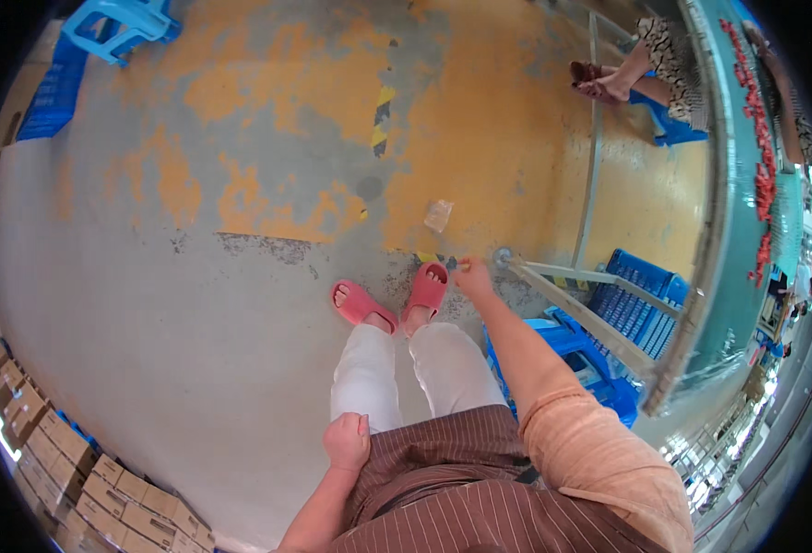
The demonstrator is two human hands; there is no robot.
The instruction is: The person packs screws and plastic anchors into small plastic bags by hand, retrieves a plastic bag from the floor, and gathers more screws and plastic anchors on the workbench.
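My left hand point(347, 441) is closed beside the edge of the brown pinstriped apron point(443, 447), over my white trousers point(367, 378). Whether it grips the cloth or anything else is hidden. Stretched out ahead, my right hand point(473, 277) has its fingers curled together, close to the pink right sandal point(427, 288) in the picture. Anything in those fingers is too small to make out. Beyond them, a small clear plastic piece point(438, 216) lies on the floor point(267, 304).
To the right stands a green-topped table point(742, 267) with red pieces point(763, 184); its metal legs point(590, 323) reach the floor. A blue stool point(572, 355) and blue crate point(641, 295) sit below. Another person's feet point(609, 85) show beyond. Cardboard boxes point(120, 502) are stacked lower left.
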